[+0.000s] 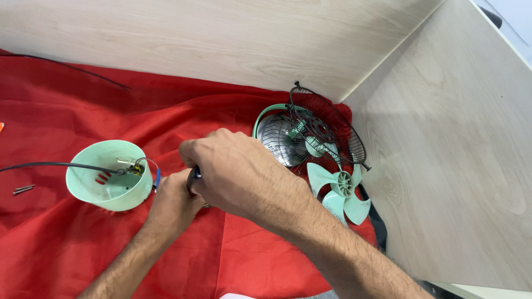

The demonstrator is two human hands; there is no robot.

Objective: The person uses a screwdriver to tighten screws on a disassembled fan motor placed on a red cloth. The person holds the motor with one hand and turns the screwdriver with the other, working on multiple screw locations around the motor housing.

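A dark, rounded tool handle [194,176] shows only as a small black patch between the two hands, a little left of the frame's middle; the rest of it is covered, so its kind cannot be told. The right hand [235,169] lies over it from two o'clock, fingers curled down and closed around the handle. The left hand [174,202] comes up from seven o'clock and sits just under and beside the right one, knuckles bent; whether it pinches anything cannot be told, since the right hand hides its fingertips.

At nine o'clock from the hands, just beside the left hand, stands a mint-green plastic housing [108,174], bowl-shaped and open upward, with small wires and a metal part inside and a black cable [44,165] running out to the left edge. Two small screws [23,190] lie further left. At three o'clock lean a black wire fan guard [327,130], a chrome rear grille with a green rim [277,141], and a pale green fan blade [341,188]. All rest on a red cloth [66,249], with light wooden panels [443,166] behind and to the right.
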